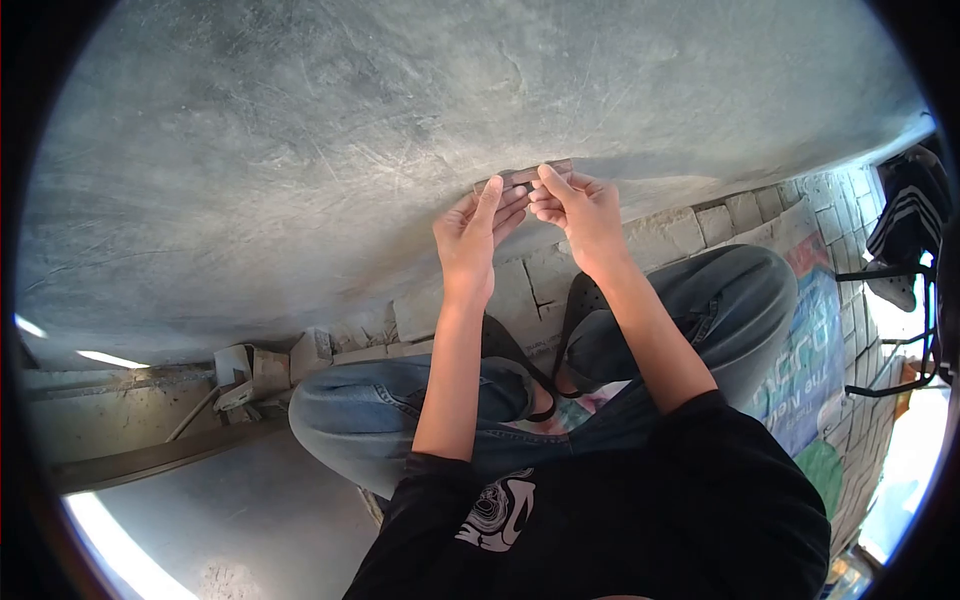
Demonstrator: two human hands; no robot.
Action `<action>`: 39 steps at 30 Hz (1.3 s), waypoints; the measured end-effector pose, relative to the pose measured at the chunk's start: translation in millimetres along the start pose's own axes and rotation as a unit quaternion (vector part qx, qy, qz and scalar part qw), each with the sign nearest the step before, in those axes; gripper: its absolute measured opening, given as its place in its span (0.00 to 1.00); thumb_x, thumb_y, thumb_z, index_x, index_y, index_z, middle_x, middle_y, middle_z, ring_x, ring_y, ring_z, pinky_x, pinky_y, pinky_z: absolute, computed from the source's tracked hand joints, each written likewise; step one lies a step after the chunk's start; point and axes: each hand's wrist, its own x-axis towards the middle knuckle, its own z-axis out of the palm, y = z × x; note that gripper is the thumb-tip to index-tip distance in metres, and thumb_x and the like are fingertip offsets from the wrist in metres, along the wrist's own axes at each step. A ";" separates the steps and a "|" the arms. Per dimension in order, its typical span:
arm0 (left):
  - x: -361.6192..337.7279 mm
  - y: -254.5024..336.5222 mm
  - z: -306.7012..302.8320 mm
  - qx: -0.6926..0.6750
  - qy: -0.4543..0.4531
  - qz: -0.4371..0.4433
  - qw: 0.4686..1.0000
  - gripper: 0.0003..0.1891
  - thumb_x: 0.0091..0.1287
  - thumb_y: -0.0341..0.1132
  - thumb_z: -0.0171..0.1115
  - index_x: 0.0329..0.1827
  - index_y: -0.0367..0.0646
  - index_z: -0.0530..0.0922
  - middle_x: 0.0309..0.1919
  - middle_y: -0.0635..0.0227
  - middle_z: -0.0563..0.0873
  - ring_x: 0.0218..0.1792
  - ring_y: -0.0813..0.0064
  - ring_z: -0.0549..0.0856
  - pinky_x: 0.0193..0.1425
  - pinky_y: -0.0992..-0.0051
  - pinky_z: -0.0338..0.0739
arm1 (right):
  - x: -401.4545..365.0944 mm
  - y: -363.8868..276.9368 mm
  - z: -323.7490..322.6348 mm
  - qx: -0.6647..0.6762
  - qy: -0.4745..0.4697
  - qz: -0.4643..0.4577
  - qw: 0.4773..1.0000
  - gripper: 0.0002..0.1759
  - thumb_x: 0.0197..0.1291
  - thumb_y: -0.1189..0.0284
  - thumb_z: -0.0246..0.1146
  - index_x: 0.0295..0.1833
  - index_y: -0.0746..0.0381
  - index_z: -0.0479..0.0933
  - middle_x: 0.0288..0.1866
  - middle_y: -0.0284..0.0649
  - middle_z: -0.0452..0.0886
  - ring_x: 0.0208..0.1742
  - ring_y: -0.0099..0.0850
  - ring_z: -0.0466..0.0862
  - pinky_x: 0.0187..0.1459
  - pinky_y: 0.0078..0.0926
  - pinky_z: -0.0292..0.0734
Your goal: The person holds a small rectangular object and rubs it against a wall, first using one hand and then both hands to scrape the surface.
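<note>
A narrow brown strip (pixel 524 176) stretches between my two hands, close to a smooth grey cement-like surface (pixel 300 130). My left hand (pixel 468 238) pinches its left part, thumb on top and fingers behind. Near the other end, my right hand (pixel 590 218) grips it between thumb and fingers. The strip looks flat and slightly tilted, its right end higher. What it is made of is too small to tell, and the fingers cover parts of it.
My bent knees in jeans (pixel 740 290) and dark clogs (pixel 515 355) are below my hands, over brick paving (pixel 655 232). A printed plastic sheet (pixel 805 350) lies at right, beside a black metal frame (pixel 925 330). Broken blocks (pixel 310 352) lie at left.
</note>
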 end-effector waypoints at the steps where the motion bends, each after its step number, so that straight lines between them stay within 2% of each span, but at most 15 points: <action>1: -2.1 1.8 0.3 0.000 0.003 0.003 1.000 0.19 0.66 0.39 0.57 0.46 0.26 0.75 0.41 0.50 0.82 0.42 0.63 0.84 0.51 0.70 0.79 | -0.3 -0.9 -1.4 0.000 -0.008 0.007 1.000 0.13 0.56 0.69 0.64 0.29 0.70 0.77 0.25 0.42 0.80 0.24 0.25 0.81 0.28 0.18 0.78; 11: 7.7 -18.4 64.7 -0.105 -0.057 -0.012 0.993 0.15 0.65 0.35 0.57 0.42 0.27 0.77 0.36 0.52 0.83 0.38 0.66 0.85 0.46 0.71 0.81 | 23.4 -32.5 -57.2 -0.024 0.016 -0.015 0.999 0.11 0.56 0.70 0.64 0.34 0.69 0.78 0.27 0.39 0.80 0.28 0.22 0.80 0.33 0.14 0.77; 15: -0.5 -10.3 21.1 -0.067 0.021 0.035 0.997 0.15 0.65 0.36 0.57 0.40 0.29 0.78 0.34 0.54 0.84 0.36 0.68 0.85 0.43 0.72 0.81 | -0.4 -19.8 -6.0 -0.060 0.006 0.010 0.998 0.12 0.59 0.69 0.61 0.37 0.70 0.77 0.30 0.37 0.79 0.28 0.19 0.77 0.34 0.12 0.74; 17: -6.5 6.4 -24.3 -0.009 0.087 0.053 0.995 0.15 0.65 0.37 0.58 0.41 0.29 0.78 0.34 0.55 0.84 0.36 0.69 0.84 0.44 0.72 0.81 | -7.9 2.0 33.6 -0.071 -0.076 0.036 0.994 0.13 0.59 0.69 0.62 0.35 0.72 0.77 0.28 0.38 0.79 0.26 0.20 0.77 0.35 0.13 0.75; 20: -14.9 33.6 -82.6 0.039 0.164 0.073 0.983 0.16 0.65 0.38 0.58 0.41 0.30 0.78 0.35 0.57 0.84 0.37 0.69 0.84 0.45 0.73 0.80 | -17.3 36.6 94.1 0.005 -0.128 0.082 0.988 0.12 0.58 0.71 0.62 0.34 0.72 0.78 0.26 0.41 0.80 0.25 0.24 0.79 0.33 0.17 0.78; 23: -18.2 51.9 -91.2 0.074 0.153 0.053 0.984 0.16 0.65 0.39 0.57 0.41 0.31 0.79 0.35 0.57 0.84 0.38 0.69 0.84 0.45 0.74 0.80 | -19.0 37.6 100.3 0.017 -0.123 0.096 0.988 0.11 0.58 0.72 0.62 0.34 0.72 0.78 0.26 0.42 0.81 0.25 0.26 0.81 0.32 0.19 0.79; 25: -13.5 39.1 -71.1 0.090 0.115 0.058 0.988 0.16 0.65 0.39 0.57 0.41 0.31 0.79 0.35 0.57 0.84 0.38 0.69 0.84 0.45 0.74 0.80 | -17.0 24.0 82.0 -0.008 -0.096 0.090 0.991 0.12 0.59 0.72 0.61 0.36 0.72 0.78 0.30 0.43 0.81 0.28 0.25 0.81 0.34 0.18 0.79; 27: -6.2 24.9 -25.7 0.083 0.046 0.033 0.995 0.15 0.65 0.38 0.57 0.39 0.30 0.79 0.33 0.58 0.84 0.36 0.72 0.84 0.43 0.75 0.80 | -5.4 4.9 32.5 -0.086 -0.063 0.021 0.994 0.13 0.59 0.69 0.61 0.34 0.71 0.79 0.28 0.40 0.82 0.29 0.22 0.80 0.35 0.17 0.76; 29: 11.2 -11.0 27.0 0.109 -0.014 0.085 0.990 0.13 0.65 0.34 0.56 0.34 0.30 0.80 0.23 0.61 0.84 0.25 0.76 0.83 0.32 0.76 0.81 | 8.4 -25.6 -23.3 -0.134 -0.032 -0.027 0.990 0.14 0.59 0.66 0.61 0.39 0.69 0.78 0.33 0.37 0.81 0.33 0.21 0.80 0.38 0.16 0.75; 30: 16.1 -28.0 57.6 -0.026 -0.049 0.101 0.993 0.12 0.65 0.33 0.55 0.33 0.29 0.79 0.21 0.61 0.83 0.22 0.77 0.83 0.27 0.78 0.79 | 18.3 -38.2 -53.9 -0.101 0.015 -0.019 0.995 0.13 0.59 0.67 0.61 0.39 0.69 0.78 0.33 0.37 0.81 0.33 0.21 0.80 0.37 0.15 0.75; 32: 17.7 -46.3 100.1 -0.065 0.001 0.092 0.994 0.12 0.65 0.32 0.55 0.30 0.29 0.78 0.20 0.61 0.82 0.22 0.78 0.83 0.26 0.80 0.78 | 26.7 -51.5 -75.1 -0.074 0.061 -0.011 0.995 0.12 0.58 0.69 0.62 0.39 0.68 0.78 0.33 0.36 0.81 0.33 0.21 0.80 0.37 0.15 0.76; 34: 14.6 -46.3 94.4 -0.088 0.023 0.093 0.992 0.12 0.65 0.32 0.56 0.29 0.30 0.78 0.20 0.62 0.82 0.22 0.78 0.82 0.27 0.80 0.78 | 24.4 -61.5 -69.0 -0.111 0.102 0.003 0.989 0.10 0.58 0.70 0.62 0.40 0.67 0.79 0.33 0.36 0.81 0.33 0.21 0.80 0.36 0.13 0.76; 37: 7.5 -36.5 39.7 -0.036 0.088 0.103 0.990 0.12 0.64 0.35 0.58 0.28 0.33 0.78 0.20 0.66 0.82 0.22 0.79 0.80 0.31 0.78 0.78 | 10.7 -21.8 -21.0 -0.135 0.020 0.007 0.991 0.12 0.57 0.68 0.64 0.38 0.67 0.79 0.33 0.37 0.82 0.32 0.22 0.80 0.34 0.16 0.74; 38: -2.5 -17.2 10.8 0.058 0.144 0.083 0.984 0.12 0.64 0.37 0.59 0.30 0.34 0.80 0.22 0.67 0.82 0.25 0.79 0.80 0.33 0.78 0.77 | 5.9 -2.9 0.1 -0.169 -0.025 0.017 0.985 0.13 0.56 0.67 0.64 0.37 0.68 0.80 0.32 0.37 0.82 0.31 0.22 0.79 0.33 0.18 0.73; 39: -8.2 -3.2 -14.2 0.044 0.191 0.091 0.976 0.13 0.64 0.38 0.58 0.33 0.35 0.80 0.25 0.65 0.83 0.25 0.79 0.80 0.33 0.78 0.78 | -6.0 9.6 36.9 -0.095 -0.054 0.065 0.992 0.13 0.55 0.67 0.65 0.35 0.68 0.80 0.29 0.37 0.81 0.30 0.21 0.78 0.32 0.20 0.71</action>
